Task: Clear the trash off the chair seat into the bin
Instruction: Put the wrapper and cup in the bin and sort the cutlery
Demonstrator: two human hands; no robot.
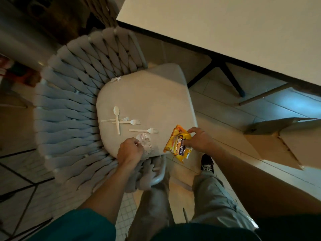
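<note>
Cutlery (121,121) lay loose left of centre on the seat (156,94), clear of its edges. Your left hand (130,151) pinched the clear wrapper (145,141) near the seat's lower edge. Your right hand (199,140) gripped the yellow packet (177,145), already past the right edge. Open floor at right; no bin was in view.

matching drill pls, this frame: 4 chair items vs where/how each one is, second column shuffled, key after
Items:
1. yellow snack wrapper
2. clear plastic wrapper
3. white spoon
4. torn white scrap

States:
A. at the back edge of the seat cushion, by the woven backrest
B. lying across fork handles
C. gripped by the right hand, at the seat's front corner
D. pinched by the left hand, near the seat's edge

Pairs: 1-C, 2-D, 3-B, 4-A
</note>
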